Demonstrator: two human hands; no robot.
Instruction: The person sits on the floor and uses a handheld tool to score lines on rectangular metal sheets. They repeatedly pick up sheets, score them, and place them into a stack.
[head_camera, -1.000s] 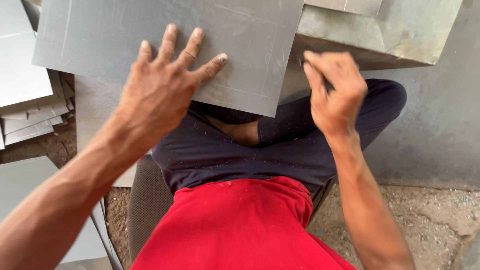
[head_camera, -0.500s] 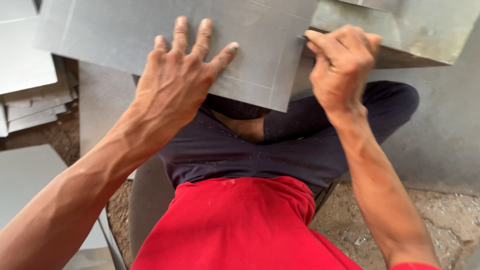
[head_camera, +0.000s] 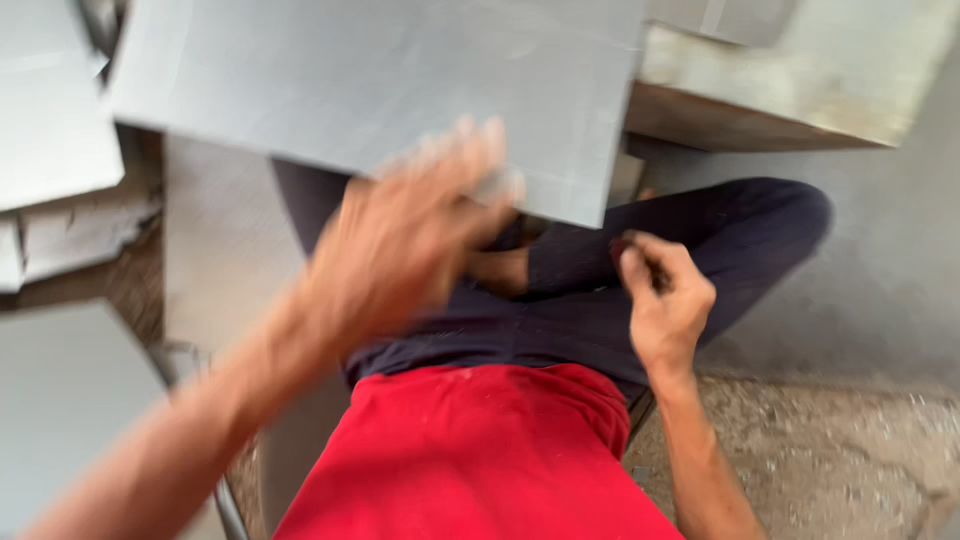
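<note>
A large grey metal sheet (head_camera: 380, 80) lies across my lap and on a worn bench (head_camera: 800, 90) at the back. My left hand (head_camera: 410, 240) is badly blurred; its fingers reach over the sheet's near edge, and I cannot tell whether it grips the sheet. My right hand (head_camera: 665, 305) rests low on my dark trouser leg (head_camera: 740, 230), away from the sheet. Its fingers are pinched shut on a small dark tool (head_camera: 628, 250), of which only the tip shows.
More grey sheets (head_camera: 50, 130) are stacked at the left, and another flat sheet (head_camera: 60, 400) lies at the lower left. A grey wall (head_camera: 900, 290) stands at the right, above gritty ground (head_camera: 830, 460). I sit in a red shirt (head_camera: 470, 460).
My right hand has dropped from the sheet's right edge down to my thigh. My left hand has slid toward the sheet's near edge and is now moving fast. The view has tilted.
</note>
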